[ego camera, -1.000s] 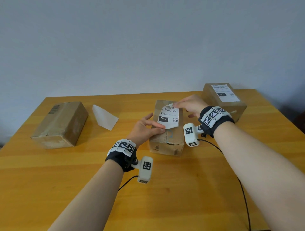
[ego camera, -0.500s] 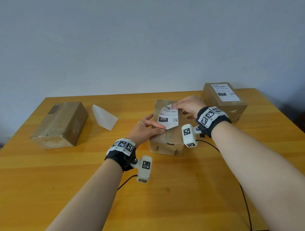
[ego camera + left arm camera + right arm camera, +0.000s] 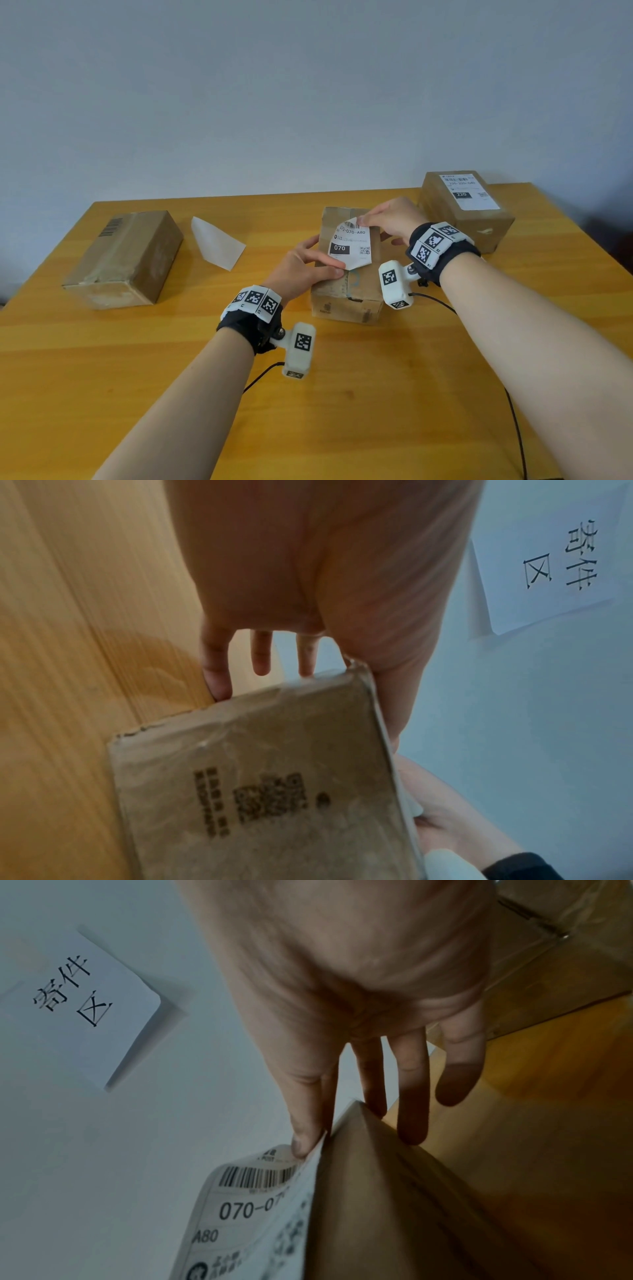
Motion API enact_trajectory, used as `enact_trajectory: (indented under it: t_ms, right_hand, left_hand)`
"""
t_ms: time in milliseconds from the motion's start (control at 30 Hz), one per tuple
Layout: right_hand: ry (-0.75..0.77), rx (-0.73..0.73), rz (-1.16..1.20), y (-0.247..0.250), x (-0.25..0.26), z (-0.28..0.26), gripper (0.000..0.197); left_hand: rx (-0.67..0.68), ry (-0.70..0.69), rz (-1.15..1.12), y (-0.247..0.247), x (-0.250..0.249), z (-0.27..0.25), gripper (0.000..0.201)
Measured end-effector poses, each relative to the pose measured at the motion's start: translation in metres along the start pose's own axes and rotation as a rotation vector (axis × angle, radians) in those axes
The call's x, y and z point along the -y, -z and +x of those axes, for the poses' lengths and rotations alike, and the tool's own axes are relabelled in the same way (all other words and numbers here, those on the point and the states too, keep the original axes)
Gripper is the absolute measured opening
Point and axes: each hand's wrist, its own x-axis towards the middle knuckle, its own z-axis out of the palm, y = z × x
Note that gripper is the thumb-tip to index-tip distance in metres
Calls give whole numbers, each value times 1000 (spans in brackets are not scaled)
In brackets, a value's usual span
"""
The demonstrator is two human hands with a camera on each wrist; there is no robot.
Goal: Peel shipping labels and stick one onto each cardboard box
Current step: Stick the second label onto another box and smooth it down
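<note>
A small cardboard box (image 3: 346, 298) stands at mid-table. A white shipping label (image 3: 351, 245) printed "070" lies partly curled over its top. My right hand (image 3: 364, 222) pinches the label's far edge by the barcode (image 3: 257, 1176), at the box's far rim (image 3: 356, 1110). My left hand (image 3: 322, 257) presses its thumb on the label's near-left corner, with straight fingers (image 3: 219, 674) against the box's side (image 3: 257, 791). A second box (image 3: 479, 233) at the back right carries a stuck label (image 3: 468, 191). A third, bare box (image 3: 126, 257) sits at the left.
A white backing sheet (image 3: 217, 241) lies between the left and middle boxes. Black cables (image 3: 513, 428) trail from both wrists across the near table. A paper sign (image 3: 78, 996) hangs on the wall behind. The wooden table (image 3: 342, 394) ends just past the boxes.
My right hand has shifted slightly left and down with the label's far edge, bringing the label closer to the box top. The left hand has stayed in place.
</note>
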Motion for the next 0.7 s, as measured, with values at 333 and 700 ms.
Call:
enact_trajectory:
  t_ms: [333,700]
  right_hand:
    - [29,-15,-59,-2,1,-1,29]
    - [86,-39,-152,-3,5,-14,24]
  left_hand:
    - [23,14,58,2,8,7,24]
    - [19,7,46,-1,11,10,21]
